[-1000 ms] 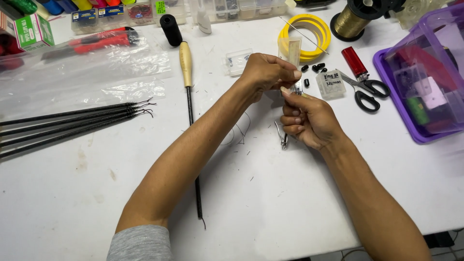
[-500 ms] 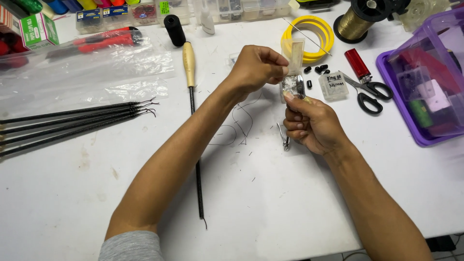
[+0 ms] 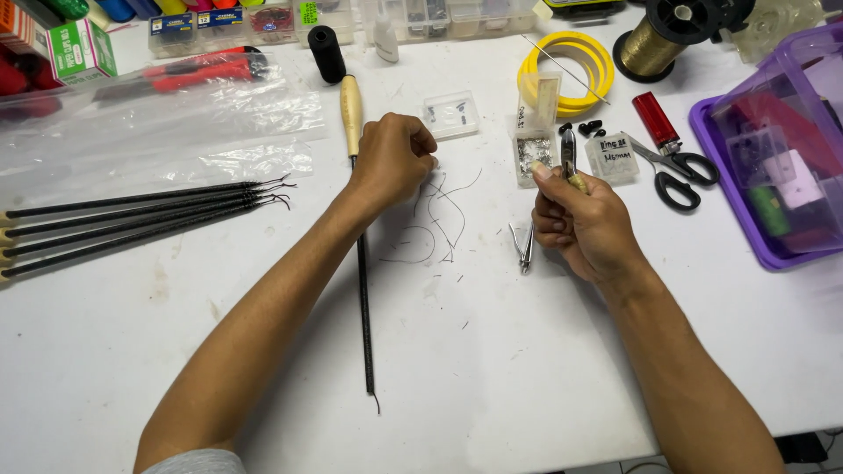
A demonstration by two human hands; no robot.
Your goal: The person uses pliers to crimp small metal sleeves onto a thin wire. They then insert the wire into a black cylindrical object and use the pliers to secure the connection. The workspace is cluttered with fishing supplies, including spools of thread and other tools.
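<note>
My left hand [image 3: 392,158] is closed over the white table [image 3: 492,369], its fingertips pinching the end of a thin dark thread [image 3: 442,215] that curls loosely on the surface. My right hand [image 3: 587,226] is a little to the right, shut on a small metal tool [image 3: 569,156] with a pale handle, tip pointing up. Between the hands lies a small metal clipper [image 3: 524,247]. Just beyond the tool's tip lies a small clear bag of metal bits [image 3: 532,156]. Under my left forearm runs a long black rod with a wooden handle [image 3: 351,114].
Several black hooked rods [image 3: 132,218] lie at the left, below clear plastic bags [image 3: 176,123]. Scissors [image 3: 678,175], a red lighter [image 3: 654,118], a yellow coil [image 3: 566,57], a gold thread spool [image 3: 654,46] and a purple bin [image 3: 777,254] stand at the right. A small clear box [image 3: 450,114] sits behind my hands.
My hands, held together over the small bag, have parted. The left moved left and down to the thread. The right drew back with the small tool. The bag now lies on the table.
</note>
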